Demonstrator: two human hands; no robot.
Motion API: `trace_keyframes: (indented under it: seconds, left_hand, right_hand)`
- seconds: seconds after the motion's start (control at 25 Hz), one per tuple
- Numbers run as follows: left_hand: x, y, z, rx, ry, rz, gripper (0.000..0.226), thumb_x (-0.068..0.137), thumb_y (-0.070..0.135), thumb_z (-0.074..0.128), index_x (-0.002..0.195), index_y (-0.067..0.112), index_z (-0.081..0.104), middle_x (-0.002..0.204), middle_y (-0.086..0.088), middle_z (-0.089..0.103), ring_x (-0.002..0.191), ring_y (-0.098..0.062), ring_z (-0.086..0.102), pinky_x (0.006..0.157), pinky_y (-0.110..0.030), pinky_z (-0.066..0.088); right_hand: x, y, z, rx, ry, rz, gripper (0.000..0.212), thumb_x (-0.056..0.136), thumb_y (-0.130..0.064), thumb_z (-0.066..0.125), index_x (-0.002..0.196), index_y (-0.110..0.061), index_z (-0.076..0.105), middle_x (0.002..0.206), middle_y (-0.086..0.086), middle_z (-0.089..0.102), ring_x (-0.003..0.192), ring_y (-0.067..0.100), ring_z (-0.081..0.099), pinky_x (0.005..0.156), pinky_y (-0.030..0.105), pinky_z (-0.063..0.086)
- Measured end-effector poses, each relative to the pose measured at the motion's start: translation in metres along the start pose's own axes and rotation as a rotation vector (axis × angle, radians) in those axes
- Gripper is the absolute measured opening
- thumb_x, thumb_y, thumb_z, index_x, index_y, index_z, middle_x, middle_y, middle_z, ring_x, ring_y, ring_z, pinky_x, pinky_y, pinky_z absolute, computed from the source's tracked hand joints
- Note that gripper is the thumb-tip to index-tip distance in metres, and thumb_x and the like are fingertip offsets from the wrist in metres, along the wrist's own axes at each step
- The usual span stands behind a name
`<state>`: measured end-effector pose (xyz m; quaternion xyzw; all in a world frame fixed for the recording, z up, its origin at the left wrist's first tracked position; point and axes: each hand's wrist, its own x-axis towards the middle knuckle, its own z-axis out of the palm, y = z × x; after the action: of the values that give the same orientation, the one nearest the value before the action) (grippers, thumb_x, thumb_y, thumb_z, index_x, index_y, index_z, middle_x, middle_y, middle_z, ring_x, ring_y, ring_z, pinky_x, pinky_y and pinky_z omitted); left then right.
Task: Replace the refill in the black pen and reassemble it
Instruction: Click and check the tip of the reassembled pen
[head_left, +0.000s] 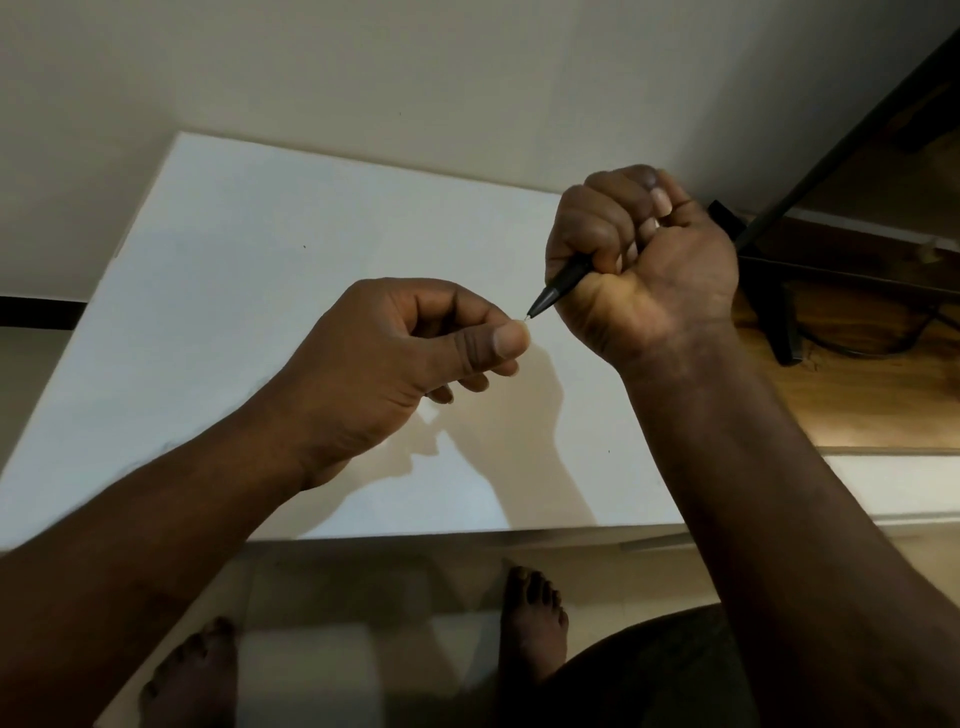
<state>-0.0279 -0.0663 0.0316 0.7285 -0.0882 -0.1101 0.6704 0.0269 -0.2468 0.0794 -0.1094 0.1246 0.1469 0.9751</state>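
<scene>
Right hand (644, 270) grip fisted round black pen (558, 291), centre-right of frame, above white table (260, 260). Left hand (405, 358) grip pinching refill tip (528, 317) at pen's nose, mid-frame.

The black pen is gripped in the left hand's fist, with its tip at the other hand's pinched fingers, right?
No. The head view shows the black pen gripped in the fist of the right hand; its tip is at the pinched fingers of the left hand.
</scene>
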Motion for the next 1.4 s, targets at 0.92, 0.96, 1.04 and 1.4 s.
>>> trace_keyframes:
  seconds: [0.92,0.96,1.04,1.4]
  left_hand:
    - [0.001,-0.0026,-0.0037,-0.026,-0.007,0.001,0.035,0.078,0.054,0.074,0.095,0.025,0.081,0.091,0.004,0.083,0.078,-0.008,0.076,0.064,-0.017,0.055]
    - [0.001,-0.0027,-0.0035,-0.026,-0.007,0.001,0.034,0.078,0.054,0.074,0.095,0.025,0.081,0.091,0.005,0.083,0.078,-0.008,0.076,0.064,-0.017,0.055]
    - [0.0012,-0.0033,-0.003,-0.025,-0.005,-0.003,0.032,0.08,0.053,0.076,0.095,0.025,0.081,0.091,0.005,0.083,0.078,-0.008,0.076,0.064,-0.017,0.056]
    - [0.0019,-0.0036,-0.0039,-0.036,-0.006,-0.016,0.034,0.075,0.058,0.077,0.093,0.029,0.081,0.091,0.005,0.083,0.077,-0.007,0.075,0.063,-0.017,0.055]
  right_hand:
    - [-0.0003,0.0005,0.0016,-0.028,-0.041,-0.03,0.055,0.11,-0.034,0.025,0.058,-0.016,0.036,0.048,-0.003,0.025,0.047,0.009,0.013,0.042,0.023,0.016]
    - [-0.0004,0.0003,0.0019,-0.026,-0.042,-0.032,0.055,0.11,-0.034,0.025,0.058,-0.017,0.035,0.048,-0.004,0.024,0.047,0.009,0.013,0.042,0.023,0.016]
    - [-0.001,0.0003,0.0024,-0.028,-0.041,-0.038,0.054,0.109,-0.034,0.026,0.059,-0.017,0.035,0.05,-0.005,0.022,0.047,0.009,0.013,0.042,0.023,0.015]
    - [0.001,-0.0014,0.0011,-0.057,-0.041,-0.071,0.051,0.106,-0.034,0.03,0.058,-0.017,0.036,0.048,-0.004,0.025,0.048,0.008,0.011,0.045,0.021,0.013]
